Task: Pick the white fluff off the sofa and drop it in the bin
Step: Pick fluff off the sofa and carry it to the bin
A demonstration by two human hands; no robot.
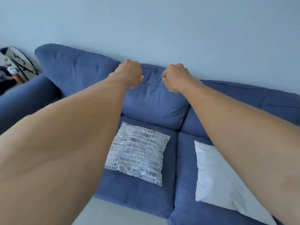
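We can read no text, label, brand, number or sign here. The cream object (21,62) at the far left edge, just beside the sofa (73,69), carries bold black marks. They are too small and too tilted for us to tell whether they are letters or only a pattern.

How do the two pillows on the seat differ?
Patterned pillow has a blue-and-white dashed print; white pillow is plain. Patterned pillow shows whole; white pillow is partly hidden by the right arm. Both lie flat on the sofa seat.
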